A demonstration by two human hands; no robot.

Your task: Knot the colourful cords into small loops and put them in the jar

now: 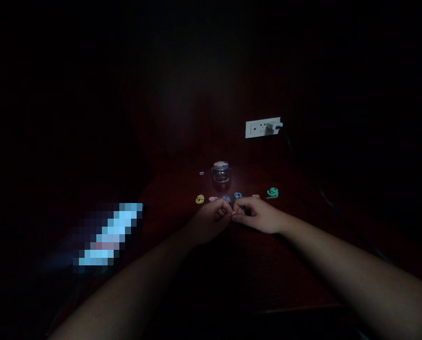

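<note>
Hands: The left hand [211,219] and the right hand [264,217] are brought together low over the dark red surface [175,193], fingertips nearly meeting
Fingers: Both sets are pinched narrow on a small yellow band [234,213], apparently gripped from two sides so that so slight a thing can be steadied
Yellow band: It is held between the two hands, in front of the row of coloured bands; its exact shape is mostly hidden by the fingertips
Row: Yellow bands [199,199], pink bands [213,199], purple bands [226,199], blue bands [238,195], coral bands [255,195] and green bands [273,192] are laid out from left to right, seemingly grouped so that colours are kept apart and within easy reach
Jar: The clear jar [221,178] is stood upright behind the row, its lid seated on top, likely set back so that room is left for the hands
Lone band: A single purple band [201,174] is left beside the jar, on its left; why it is set apart cannot be told
Wall: A white socket [254,129] is fitted with a plug [275,126]
Light: A bright screen [115,231], blurred into blocks, is seen at far left
</note>
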